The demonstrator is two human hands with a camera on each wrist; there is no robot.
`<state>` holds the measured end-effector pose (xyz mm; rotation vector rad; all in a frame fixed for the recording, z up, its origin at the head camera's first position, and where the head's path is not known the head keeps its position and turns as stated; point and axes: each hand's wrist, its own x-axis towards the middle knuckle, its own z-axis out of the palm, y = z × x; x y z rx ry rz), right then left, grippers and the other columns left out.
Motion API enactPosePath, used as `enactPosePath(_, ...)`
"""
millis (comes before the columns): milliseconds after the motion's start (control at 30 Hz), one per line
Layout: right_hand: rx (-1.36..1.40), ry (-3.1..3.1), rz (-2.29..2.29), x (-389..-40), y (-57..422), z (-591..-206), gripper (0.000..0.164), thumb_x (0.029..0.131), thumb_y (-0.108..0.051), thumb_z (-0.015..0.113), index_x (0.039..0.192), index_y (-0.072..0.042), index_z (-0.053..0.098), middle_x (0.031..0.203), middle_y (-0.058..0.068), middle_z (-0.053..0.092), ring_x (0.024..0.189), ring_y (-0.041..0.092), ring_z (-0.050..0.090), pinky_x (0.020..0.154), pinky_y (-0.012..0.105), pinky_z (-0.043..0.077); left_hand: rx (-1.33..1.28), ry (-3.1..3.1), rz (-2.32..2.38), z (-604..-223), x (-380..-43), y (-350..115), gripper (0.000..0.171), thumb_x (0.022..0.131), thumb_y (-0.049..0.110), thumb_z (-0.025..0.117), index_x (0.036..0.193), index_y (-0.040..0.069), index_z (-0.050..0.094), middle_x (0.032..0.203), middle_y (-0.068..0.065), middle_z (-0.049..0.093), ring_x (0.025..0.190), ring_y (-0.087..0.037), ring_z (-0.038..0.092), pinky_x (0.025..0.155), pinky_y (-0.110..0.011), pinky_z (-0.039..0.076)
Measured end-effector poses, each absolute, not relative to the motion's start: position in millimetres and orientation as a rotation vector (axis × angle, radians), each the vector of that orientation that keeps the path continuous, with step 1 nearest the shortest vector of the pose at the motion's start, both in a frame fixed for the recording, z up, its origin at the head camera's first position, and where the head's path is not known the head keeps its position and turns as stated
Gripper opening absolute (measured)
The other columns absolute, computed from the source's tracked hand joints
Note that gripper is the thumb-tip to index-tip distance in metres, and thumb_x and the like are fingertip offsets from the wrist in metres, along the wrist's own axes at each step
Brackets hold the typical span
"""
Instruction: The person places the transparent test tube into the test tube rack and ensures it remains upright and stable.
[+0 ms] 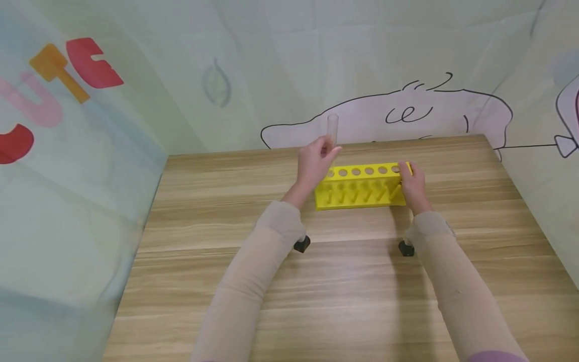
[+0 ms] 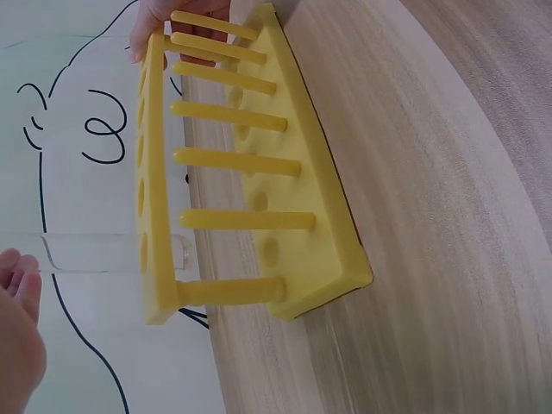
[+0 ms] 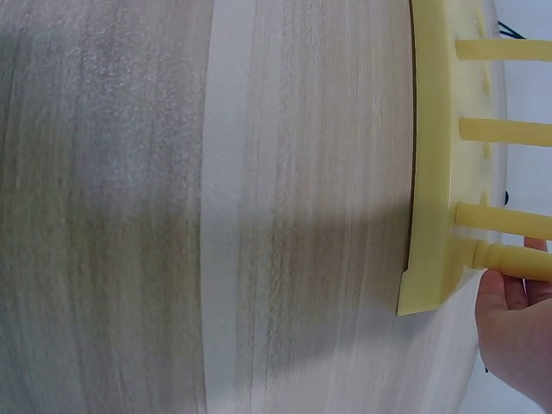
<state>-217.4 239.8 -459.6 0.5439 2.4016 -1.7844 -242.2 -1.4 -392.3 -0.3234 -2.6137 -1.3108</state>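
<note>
A clear test tube (image 1: 332, 125) stands upright in the fingertips of my left hand (image 1: 312, 163), pinched between thumb and fingers. Its rounded lower end pokes just through the end hole in the top plate of a yellow test tube rack (image 2: 332, 246), as the left wrist view shows. The rack's right end is gripped by my right hand (image 1: 413, 187); in the right wrist view, that hand's (image 3: 517, 336) fingers are around the end post. Several pegs rise from the rack's base, and the other top holes I can see hold no tubes.
The rack stands on a wood-grain table (image 1: 203, 216), towards its back edge. A pale curtain (image 1: 172, 70) with printed letters and line drawings hangs behind and along the left side. Small black pieces (image 1: 302, 244) hang beneath both wrists.
</note>
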Motion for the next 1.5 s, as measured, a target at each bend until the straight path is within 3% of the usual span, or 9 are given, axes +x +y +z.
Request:
enactPosePath(167,0.529,2.407,-1.783,-217.8,239.5,-460.4,0.072,0.085,-0.061,0.027,0.135,-0.008,0.028,0.135,0.014,0.031,0.119,0.025,0.033,0.106,0.040,0.029,-0.312,-2.633,-1.291,-394.4,-240.5,-0.6,0.019,0.083,0.029,0.060,0.084,0.011,0.056,0.082,0.000,0.063,0.076,-0.010,0.055,0.070,-0.013,0.048)
enactPosePath(633,0.527,2.430,-1.789,-216.3,238.2,-461.6,0.064,0.089,-0.056,0.026,0.130,-0.008,0.032,0.129,0.013,0.034,0.111,0.023,0.035,0.101,0.039,0.032,-0.277,-2.689,-1.264,-399.6,-238.7,-0.9,0.020,0.083,0.031,0.060,0.087,0.012,0.056,0.089,0.000,0.064,0.081,-0.011,0.056,0.073,-0.016,0.049)
enactPosePath(1200,0.523,2.410,-1.802,-217.2,239.1,-460.6,0.062,0.090,-0.052,0.028,0.134,-0.008,0.029,0.134,0.014,0.032,0.118,0.025,0.033,0.106,0.040,0.029,-0.285,-2.687,-1.221,-409.6,-236.8,-0.9,0.018,0.082,0.028,0.061,0.086,0.011,0.055,0.082,-0.001,0.060,0.074,-0.013,0.050,0.067,-0.017,0.046)
enactPosePath(1500,0.523,2.402,-1.795,-217.2,239.4,-460.4,0.070,0.087,-0.058,0.025,0.138,-0.009,0.024,0.137,0.015,0.029,0.119,0.026,0.032,0.106,0.040,0.028,-0.268,-2.726,-1.240,-412.8,-235.8,-1.1,0.023,0.083,0.032,0.060,0.096,0.013,0.057,0.092,0.000,0.063,0.083,-0.011,0.056,0.075,-0.016,0.049)
